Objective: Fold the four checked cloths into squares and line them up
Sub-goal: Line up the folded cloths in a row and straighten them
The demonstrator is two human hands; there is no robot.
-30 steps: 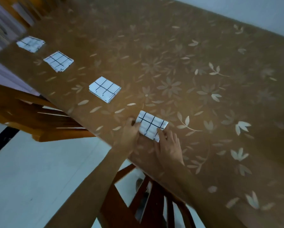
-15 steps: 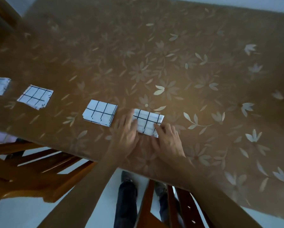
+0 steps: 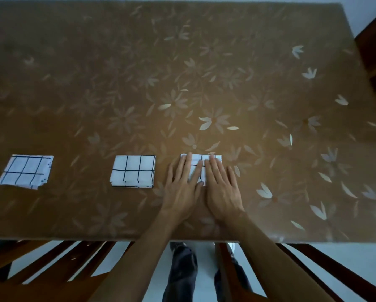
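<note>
Checked cloth, white with dark lines, lies folded small just right of centre in the lower half of the frame, near the front edge of the table. Both hands are laid on it side by side, palms down, fingers straight and spread. The left hand covers its left part and the right hand its right part. They are nearly touching, with a thin strip of cloth showing between them and a band of it past the fingertips. Neither hand grips anything; they only press flat.

Just left of the left hand sits the middle cloth, folded into a neat square with stacked edges showing along its lower side. Well apart from it, at the far left, the left cloth lies folded, its lower right corner a little ragged. All three sit in one row across the frame.

A brown floral cover lies over the table. Below its edge, wooden chairs and the person's dark-trousered legs show against a pale floor.
</note>
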